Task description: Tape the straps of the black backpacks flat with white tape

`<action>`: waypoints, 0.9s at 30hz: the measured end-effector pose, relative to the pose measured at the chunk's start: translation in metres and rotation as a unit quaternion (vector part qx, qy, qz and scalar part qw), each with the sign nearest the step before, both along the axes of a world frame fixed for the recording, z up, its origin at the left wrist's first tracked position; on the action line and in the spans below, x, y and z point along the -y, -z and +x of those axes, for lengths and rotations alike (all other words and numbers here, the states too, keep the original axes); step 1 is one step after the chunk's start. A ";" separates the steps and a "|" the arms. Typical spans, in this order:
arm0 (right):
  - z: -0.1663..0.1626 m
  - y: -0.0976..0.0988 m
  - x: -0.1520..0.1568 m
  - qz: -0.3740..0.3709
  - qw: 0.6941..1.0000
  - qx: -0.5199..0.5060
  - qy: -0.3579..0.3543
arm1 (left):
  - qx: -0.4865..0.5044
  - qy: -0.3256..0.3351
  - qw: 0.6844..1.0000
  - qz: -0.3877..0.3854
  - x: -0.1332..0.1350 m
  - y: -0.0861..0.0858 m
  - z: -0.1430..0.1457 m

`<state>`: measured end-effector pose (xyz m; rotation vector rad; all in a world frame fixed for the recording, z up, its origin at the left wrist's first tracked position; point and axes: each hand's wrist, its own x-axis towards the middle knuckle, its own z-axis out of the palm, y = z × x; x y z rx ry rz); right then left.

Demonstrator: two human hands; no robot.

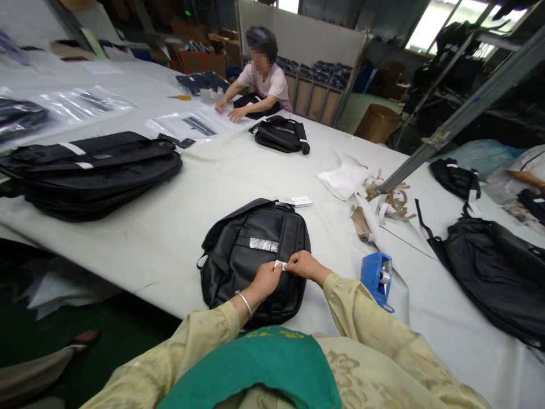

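A black backpack (251, 250) lies flat on the white table (179, 216) right in front of me, with a silvery strip (264, 245) across its front. Over its lower part, my left hand (266, 278) and my right hand (303, 265) meet, and both pinch a small white piece of tape (280, 264) between their fingertips. A bangle sits on my left wrist. A small white tag (301, 201) lies at the backpack's top edge.
A blue tape dispenser (377, 278) sits just right of my hands. Stacked black bags (89, 170) lie left, another bag (281, 134) ahead, more bags (494, 272) right. Paper scraps (383, 204) lie by a slanted metal post (460, 108). A person (259, 79) works at the far end.
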<state>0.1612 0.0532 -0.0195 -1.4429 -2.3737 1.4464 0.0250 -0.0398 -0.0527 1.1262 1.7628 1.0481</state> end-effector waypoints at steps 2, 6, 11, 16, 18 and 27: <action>-0.002 0.003 -0.001 0.005 1.000 0.022 0.011 | 0.000 -0.002 1.000 0.000 0.000 0.002 0.000; -0.005 0.002 -0.003 0.017 0.999 0.045 0.021 | 0.007 0.012 1.000 0.009 0.000 0.006 0.000; -0.008 0.000 -0.006 -0.021 0.998 0.058 0.033 | 0.032 0.008 0.999 0.012 -0.001 0.007 0.000; -0.008 -0.002 -0.012 -0.048 0.997 0.060 0.019 | 0.040 -0.021 0.999 -0.020 -0.004 0.004 0.004; -0.007 -0.002 -0.015 -0.056 0.996 0.062 0.010 | 0.041 -0.027 0.998 -0.029 -0.005 0.001 0.006; 0.034 0.014 -0.019 -0.073 0.995 0.058 0.026 | 0.085 -0.065 0.992 -0.065 -0.003 -0.001 0.006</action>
